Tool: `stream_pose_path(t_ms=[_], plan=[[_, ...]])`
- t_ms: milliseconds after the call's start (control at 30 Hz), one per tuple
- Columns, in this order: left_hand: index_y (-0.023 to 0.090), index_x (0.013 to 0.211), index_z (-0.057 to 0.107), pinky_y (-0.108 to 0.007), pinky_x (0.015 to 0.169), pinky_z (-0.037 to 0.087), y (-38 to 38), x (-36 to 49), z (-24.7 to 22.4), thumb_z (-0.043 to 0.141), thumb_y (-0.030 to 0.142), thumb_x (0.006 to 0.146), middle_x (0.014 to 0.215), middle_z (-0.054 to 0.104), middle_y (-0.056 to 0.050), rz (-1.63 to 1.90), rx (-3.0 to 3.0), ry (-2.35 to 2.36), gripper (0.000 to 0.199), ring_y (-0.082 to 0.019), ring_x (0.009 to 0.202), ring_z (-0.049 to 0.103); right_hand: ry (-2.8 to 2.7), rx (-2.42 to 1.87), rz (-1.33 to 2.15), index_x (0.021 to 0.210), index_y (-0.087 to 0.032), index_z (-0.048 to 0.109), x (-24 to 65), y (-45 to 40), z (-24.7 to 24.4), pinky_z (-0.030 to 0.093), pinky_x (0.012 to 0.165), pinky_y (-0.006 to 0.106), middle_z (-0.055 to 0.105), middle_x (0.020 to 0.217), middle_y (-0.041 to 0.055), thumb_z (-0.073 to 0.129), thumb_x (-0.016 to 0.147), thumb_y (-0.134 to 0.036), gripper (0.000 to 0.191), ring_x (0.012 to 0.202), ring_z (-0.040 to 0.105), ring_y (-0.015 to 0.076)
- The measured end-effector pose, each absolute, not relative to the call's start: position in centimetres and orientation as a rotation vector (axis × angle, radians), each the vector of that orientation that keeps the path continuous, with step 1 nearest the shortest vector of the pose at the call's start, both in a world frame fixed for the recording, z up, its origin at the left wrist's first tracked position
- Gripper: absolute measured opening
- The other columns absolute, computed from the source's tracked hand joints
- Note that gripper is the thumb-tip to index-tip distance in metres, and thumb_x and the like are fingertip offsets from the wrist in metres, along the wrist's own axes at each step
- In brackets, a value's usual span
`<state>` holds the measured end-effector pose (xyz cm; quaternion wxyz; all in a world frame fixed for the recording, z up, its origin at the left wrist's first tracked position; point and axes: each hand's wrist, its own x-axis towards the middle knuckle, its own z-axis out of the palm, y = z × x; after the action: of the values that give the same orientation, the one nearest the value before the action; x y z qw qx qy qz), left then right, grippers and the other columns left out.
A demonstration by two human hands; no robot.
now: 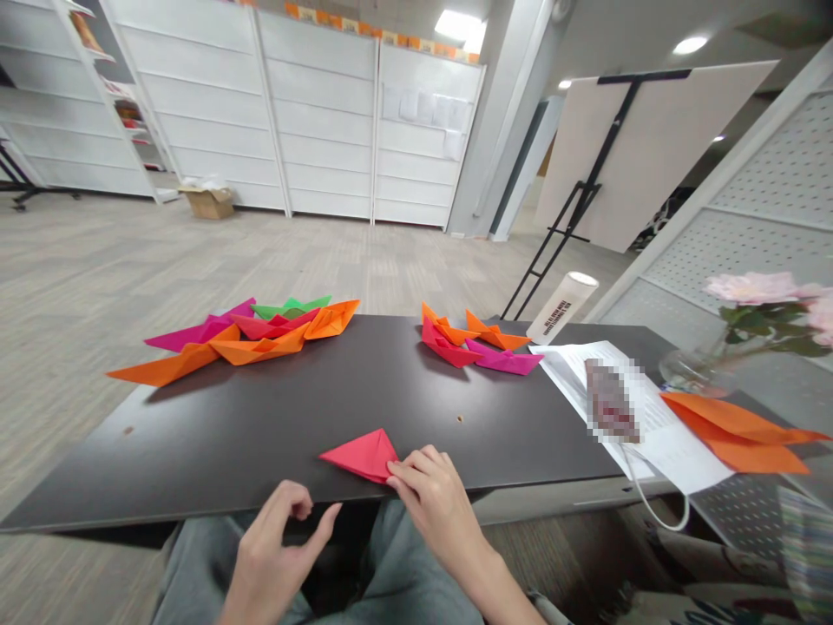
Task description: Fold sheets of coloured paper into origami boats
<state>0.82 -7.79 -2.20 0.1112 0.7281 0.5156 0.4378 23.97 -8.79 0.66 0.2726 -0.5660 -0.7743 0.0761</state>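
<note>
R hand pinches right corner of red folded paper near front edge of bench, prob. to steady it, while L hand is empty, thumb & fingers apart, and paper boats sit farther back, maybe for work space

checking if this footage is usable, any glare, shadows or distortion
Head view: ceiling lights blown white, pale sheen on the dark tabletop; head view: soft shadow under the leftmost orange paper boat; head view: white shelving uprights splay outward toward the top, mosaic hides part of the white sheets, red folded paper fairly sharp.
</note>
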Motion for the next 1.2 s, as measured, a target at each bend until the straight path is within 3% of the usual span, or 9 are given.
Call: stream_pose_path(t_ms=[133, 200, 333, 467, 633, 867, 967, 1067, 1200], plan=[[0.022, 0.088, 0.060, -0.027, 0.065, 0.052, -6.8, 3.6, 0.5, 0.054, 0.048, 0.093, 0.076, 0.067, -0.001, 0.970, 1.876, 1.414, 0.028, -0.017, 0.068, 0.063, -1.784, -1.473, 0.312, 0.109, -0.021, 0.069, 21.6, -8.3, 0.3, 0.053, 0.076, 0.034, 0.072, 0.091, 0.0057, 0.045, 0.101, -0.022, 0.025, 0.083, 0.064, 0.0199], [0.021, 0.083, 0.060, -0.027, 0.065, 0.052, -5.3, 4.6, 1.6, 0.051, 0.047, 0.094, 0.076, 0.068, -0.002, 0.913, 1.780, 1.361, 0.029, -0.017, 0.067, 0.064, -1.681, -1.412, 0.405, 0.105, -0.021, 0.068, 20.2, -8.1, 0.4, 0.054, 0.075, 0.032, 0.071, 0.092, 0.0054, 0.046, 0.099, -0.021, 0.023, 0.083, 0.067, 0.0188], [0.022, 0.081, 0.055, -0.025, 0.061, 0.050, -3.5, 5.3, 2.7, 0.051, 0.035, 0.092, 0.072, 0.066, 0.000, 0.953, 1.710, 1.288, 0.018, -0.016, 0.064, 0.065, -1.526, -1.408, 0.503, 0.103, -0.021, 0.063, 18.6, -7.5, 0.4, 0.054, 0.068, 0.027, 0.069, 0.084, 0.0022, 0.051, 0.092, -0.017, 0.017, 0.072, 0.066, 0.0167], [0.023, 0.091, 0.051, -0.025, 0.062, 0.050, -3.4, 5.1, 2.5, 0.048, 0.022, 0.088, 0.074, 0.064, 0.002, 1.043, 1.819, 1.393, 0.004, -0.015, 0.063, 0.064, -1.359, -1.510, 0.497, 0.115, -0.019, 0.050, 19.2, -6.8, -0.1, 0.053, 0.062, 0.027, 0.063, 0.078, -0.0010, 0.050, 0.086, -0.014, 0.029, 0.065, 0.064, 0.0162], [0.021, 0.107, 0.056, -0.031, 0.073, 0.055, -3.2, 4.3, 0.9, 0.043, 0.016, 0.090, 0.088, 0.068, -0.003, 0.984, 2.155, 1.409, 0.022, -0.019, 0.076, 0.068, -1.442, -1.515, 0.341, 0.119, -0.020, 0.054, 20.5, -6.2, -0.4, 0.055, 0.077, 0.031, 0.062, 0.101, 0.0066, 0.045, 0.084, -0.007, 0.038, 0.085, 0.065, 0.0185], [0.018, 0.111, 0.064, -0.035, 0.079, 0.059, -2.2, 2.4, -2.0, 0.038, 0.008, 0.093, 0.104, 0.066, -0.010, 0.817, 2.562, 1.352, 0.033, -0.022, 0.089, 0.069, -1.703, -1.534, 0.215, 0.102, -0.020, 0.072, 22.4, -6.0, -2.1, 0.054, 0.094, 0.039, 0.063, 0.122, 0.0123, 0.043, 0.089, -0.003, 0.036, 0.111, 0.062, 0.0235], [0.020, 0.117, 0.065, -0.035, 0.092, 0.058, -1.7, 1.3, -2.9, 0.036, 0.001, 0.091, 0.125, 0.063, -0.012, 0.824, 2.671, 1.186, 0.043, -0.022, 0.112, 0.065, -1.924, -1.433, 0.171, 0.118, -0.021, 0.069, 23.3, -6.3, -2.6, 0.051, 0.101, 0.043, 0.064, 0.129, 0.0109, 0.040, 0.088, 0.002, 0.048, 0.123, 0.058, 0.0237], [0.026, 0.126, 0.063, -0.035, 0.101, 0.054, -1.4, 0.2, -3.0, 0.038, -0.002, 0.089, 0.134, 0.063, -0.007, 0.705, 2.752, 1.014, 0.052, -0.020, 0.122, 0.060, -2.186, -1.343, 0.190, 0.130, -0.021, 0.063, 23.7, -6.8, -2.3, 0.049, 0.104, 0.043, 0.064, 0.134, 0.0079, 0.039, 0.088, 0.003, 0.054, 0.132, 0.052, 0.0232], [0.034, 0.135, 0.058, -0.044, 0.112, 0.044, -2.3, -0.9, -1.4, 0.046, 0.002, 0.088, 0.150, 0.050, -0.003, 0.483, 2.840, 0.857, 0.058, -0.024, 0.139, 0.046, -2.356, -1.408, 0.229, 0.139, -0.022, 0.055, 23.9, -8.0, -1.1, 0.042, 0.112, 0.044, 0.055, 0.146, 0.0058, 0.042, 0.087, 0.002, 0.058, 0.143, 0.040, 0.0231]])
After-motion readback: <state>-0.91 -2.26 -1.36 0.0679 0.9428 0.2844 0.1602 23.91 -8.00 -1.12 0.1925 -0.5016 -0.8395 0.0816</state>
